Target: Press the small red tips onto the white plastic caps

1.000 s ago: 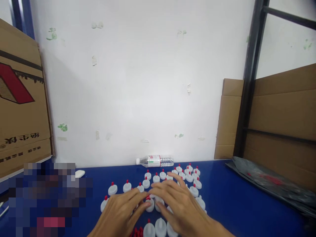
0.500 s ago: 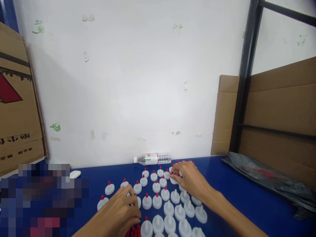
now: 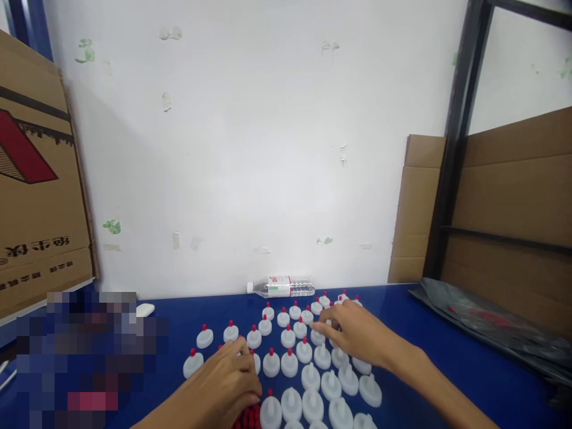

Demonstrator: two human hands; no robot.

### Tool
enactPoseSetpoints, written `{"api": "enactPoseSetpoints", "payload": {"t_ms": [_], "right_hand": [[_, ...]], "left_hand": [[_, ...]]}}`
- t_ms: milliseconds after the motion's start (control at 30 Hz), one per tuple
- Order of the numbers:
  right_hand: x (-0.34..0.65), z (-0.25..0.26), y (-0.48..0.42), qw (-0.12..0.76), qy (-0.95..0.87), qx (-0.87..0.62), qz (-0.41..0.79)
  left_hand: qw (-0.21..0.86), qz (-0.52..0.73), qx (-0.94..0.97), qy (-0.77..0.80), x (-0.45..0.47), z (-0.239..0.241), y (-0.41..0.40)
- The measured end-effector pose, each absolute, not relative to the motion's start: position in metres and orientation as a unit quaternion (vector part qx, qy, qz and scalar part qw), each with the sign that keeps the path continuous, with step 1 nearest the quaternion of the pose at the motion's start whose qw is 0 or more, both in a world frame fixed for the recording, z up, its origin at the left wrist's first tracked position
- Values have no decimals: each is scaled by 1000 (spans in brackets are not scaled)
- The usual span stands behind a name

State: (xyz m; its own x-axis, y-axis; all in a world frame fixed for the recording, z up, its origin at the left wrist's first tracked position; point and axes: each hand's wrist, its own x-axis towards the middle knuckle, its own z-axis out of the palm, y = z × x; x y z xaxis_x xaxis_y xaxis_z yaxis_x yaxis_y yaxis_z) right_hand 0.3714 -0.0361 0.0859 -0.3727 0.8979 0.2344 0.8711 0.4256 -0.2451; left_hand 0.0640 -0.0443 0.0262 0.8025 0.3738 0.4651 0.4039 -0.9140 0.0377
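Several white plastic caps (image 3: pixel 289 363) stand in rows on the blue table (image 3: pixel 429 369); many carry a small red tip, others near the front have none. My right hand (image 3: pixel 353 333) reaches over the far rows, its fingertips pinched at a white cap (image 3: pixel 318 336). My left hand (image 3: pixel 226 384) rests curled on the table at the near left of the rows, fingers closed over a small pile of loose red tips (image 3: pixel 248 417). What lies inside its fingers is hidden.
A clear water bottle (image 3: pixel 280 286) lies against the white wall. Cardboard boxes stand at the left (image 3: pixel 36 179) and right (image 3: pixel 513 202), beside a black metal frame (image 3: pixel 456 143). A grey plastic bag (image 3: pixel 491 325) lies on the table's right. A small white object (image 3: pixel 145 310) sits far left.
My hands, together over the caps a second ago, have parted. The right hand went out to the far rows, then drew back a little. The left hand stayed by the red tips.
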Motion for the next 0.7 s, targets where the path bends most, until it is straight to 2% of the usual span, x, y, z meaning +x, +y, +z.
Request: {"api": "enactPoseSetpoints", "payload": {"t_ms": [167,300,533,700], "right_hand": [[382,86,-39,117,-845,-513,100],[382,81,-38,97,-844,-518,99],[376,75,-34,85,-841,-526,95],[373,81,-36,95,-843,-521,93]], "left_hand": [[49,-264,-930,-252,67,9,-36],[65,-259,-934,-239,71,11,-39],[55,-195,-945,-256,76,19,-46],[29,-200,-940,-274,77,14,-42]]}}
